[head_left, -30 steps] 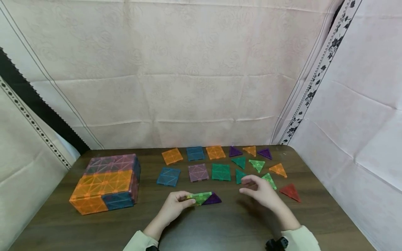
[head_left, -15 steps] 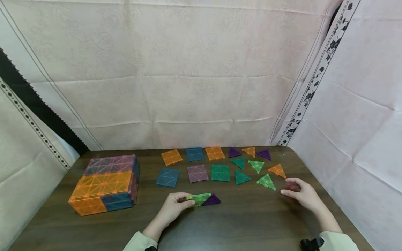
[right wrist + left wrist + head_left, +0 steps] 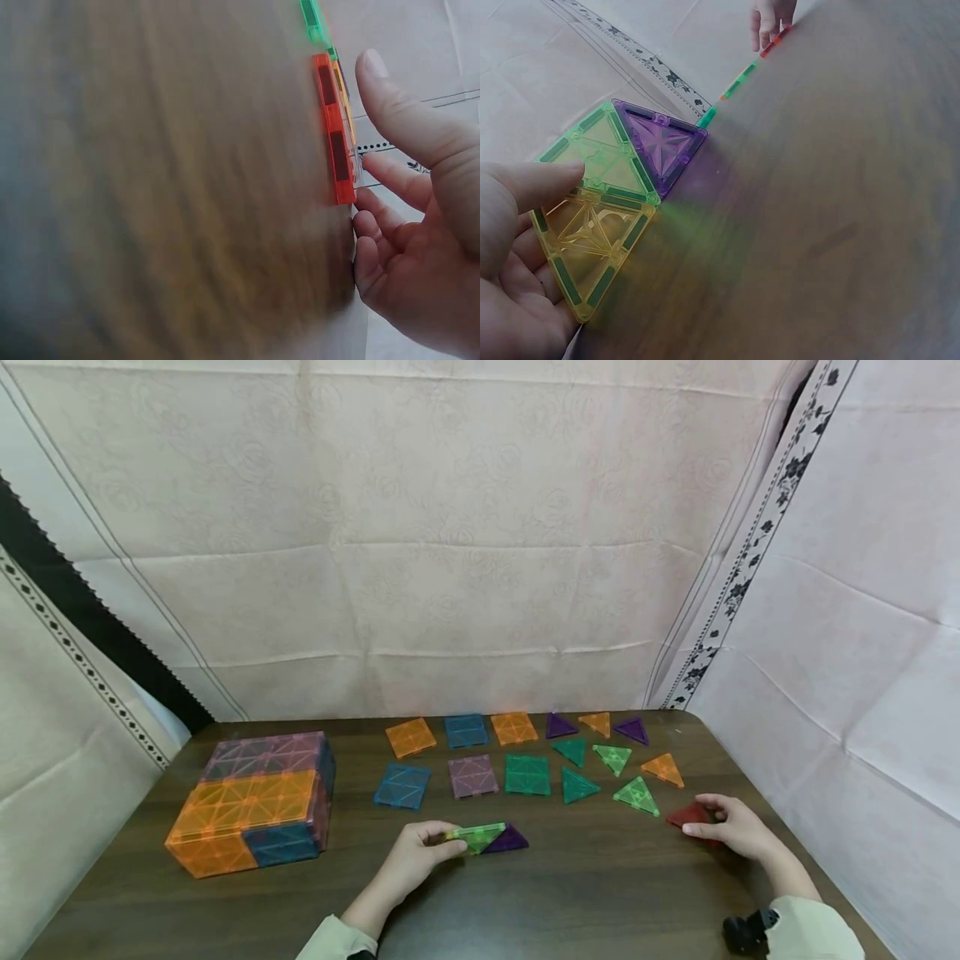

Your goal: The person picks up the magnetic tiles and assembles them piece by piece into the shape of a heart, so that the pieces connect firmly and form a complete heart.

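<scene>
My left hand [image 3: 414, 853] pinches a joined set of translucent magnetic tiles between thumb and fingers. In the left wrist view these are a yellow triangle [image 3: 596, 232], a green triangle [image 3: 604, 154] and a purple triangle [image 3: 664, 144], edge to edge. The hand grips at the green and yellow pieces. My right hand [image 3: 738, 831] is over a red triangular magnetic tile [image 3: 686, 815] lying flat at the right of the table. In the right wrist view the thumb [image 3: 405, 112] stands apart from the red tile, while the fingertips are close beside its edge; contact is hard to tell.
Square tiles, such as a teal one [image 3: 527, 775] and a mauve one [image 3: 473, 776], lie flat in two rows at the back. Loose triangles, including a light green one [image 3: 637, 795] and an orange one [image 3: 663, 769], lie right of them. A tile-built box [image 3: 251, 802] stands left.
My right hand has swung rightward from beside the green triangles to the red triangle, which it now partly covers. My left hand has kept its hold and place.
</scene>
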Motion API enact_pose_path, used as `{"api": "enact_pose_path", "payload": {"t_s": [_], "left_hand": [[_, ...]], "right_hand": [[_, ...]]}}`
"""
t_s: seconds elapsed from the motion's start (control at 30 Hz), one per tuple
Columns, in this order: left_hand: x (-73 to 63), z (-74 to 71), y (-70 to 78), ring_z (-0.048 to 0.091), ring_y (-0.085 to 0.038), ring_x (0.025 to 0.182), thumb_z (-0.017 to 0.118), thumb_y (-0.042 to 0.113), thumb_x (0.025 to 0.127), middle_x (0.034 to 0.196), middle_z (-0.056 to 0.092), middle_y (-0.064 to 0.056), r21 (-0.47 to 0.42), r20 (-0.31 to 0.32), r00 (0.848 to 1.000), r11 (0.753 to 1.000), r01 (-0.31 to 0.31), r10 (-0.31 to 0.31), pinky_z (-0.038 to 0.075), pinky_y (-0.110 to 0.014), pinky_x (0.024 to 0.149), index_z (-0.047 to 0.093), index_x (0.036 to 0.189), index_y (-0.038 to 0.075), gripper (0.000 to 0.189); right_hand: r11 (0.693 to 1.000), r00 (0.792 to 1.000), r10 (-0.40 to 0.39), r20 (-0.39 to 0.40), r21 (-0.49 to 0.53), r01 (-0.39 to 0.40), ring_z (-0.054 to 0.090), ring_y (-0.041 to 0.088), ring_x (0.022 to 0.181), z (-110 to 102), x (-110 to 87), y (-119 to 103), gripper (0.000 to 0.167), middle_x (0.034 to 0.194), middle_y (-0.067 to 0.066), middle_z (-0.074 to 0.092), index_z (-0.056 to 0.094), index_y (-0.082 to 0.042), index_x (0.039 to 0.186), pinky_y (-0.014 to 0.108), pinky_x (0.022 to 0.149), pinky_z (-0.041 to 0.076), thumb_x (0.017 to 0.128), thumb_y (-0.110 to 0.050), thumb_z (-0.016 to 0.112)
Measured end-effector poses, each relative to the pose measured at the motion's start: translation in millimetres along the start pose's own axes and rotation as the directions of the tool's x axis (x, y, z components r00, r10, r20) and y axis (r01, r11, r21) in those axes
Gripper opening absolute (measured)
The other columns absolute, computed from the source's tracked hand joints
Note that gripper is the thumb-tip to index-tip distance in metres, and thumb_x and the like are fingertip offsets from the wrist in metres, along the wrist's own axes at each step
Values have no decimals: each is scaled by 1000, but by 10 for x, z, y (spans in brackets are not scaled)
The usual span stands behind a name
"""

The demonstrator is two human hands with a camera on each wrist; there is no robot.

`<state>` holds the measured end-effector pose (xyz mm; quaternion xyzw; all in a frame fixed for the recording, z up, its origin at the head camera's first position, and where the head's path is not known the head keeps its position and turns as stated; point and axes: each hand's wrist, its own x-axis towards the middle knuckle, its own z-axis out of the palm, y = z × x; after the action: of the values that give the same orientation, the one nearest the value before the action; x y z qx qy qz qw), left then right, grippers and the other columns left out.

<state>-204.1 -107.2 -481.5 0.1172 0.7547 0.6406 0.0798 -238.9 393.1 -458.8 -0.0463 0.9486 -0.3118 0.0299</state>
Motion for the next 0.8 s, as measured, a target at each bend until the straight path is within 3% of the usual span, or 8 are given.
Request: {"api": "enact_pose_path", "payload": {"t_s": [0.17,0.37,0.53,0.8], "left_hand": [[1,0,1,61,-15,88,72,16,86,97,72,-12,3,-6,1000,1000,2,-2,51,-26,72,70,104,-4,27],[-6,4,13,61,-11,85,72,15,87,96,72,-10,-5,-8,1000,1000,3,-4,50,-25,71,70,105,-5,27],[-7,10,13,60,-8,84,71,14,87,96,72,-10,-7,-11,1000,1000,1,-1,51,-24,71,69,106,-6,28],[-7,9,6,60,-11,85,70,12,88,99,72,-15,-19,-17,1000,1000,-2,1,51,-24,70,69,107,-7,27]], "right_hand": [[998,999,-47,7,-31,47,56,34,97,8,54,41,70,122,35,55,50,17,127,38,76,46,80,-28,78],[995,997,-79,-24,-66,77,55,35,99,42,80,55,69,121,36,55,55,17,122,39,78,46,76,-27,82],[999,999,-24,-29,-49,22,53,33,96,42,62,29,70,117,33,54,54,14,123,38,75,45,76,-30,82],[999,997,42,-64,7,-41,54,19,82,47,19,10,69,94,13,62,51,11,119,31,68,44,73,-29,84]]}}
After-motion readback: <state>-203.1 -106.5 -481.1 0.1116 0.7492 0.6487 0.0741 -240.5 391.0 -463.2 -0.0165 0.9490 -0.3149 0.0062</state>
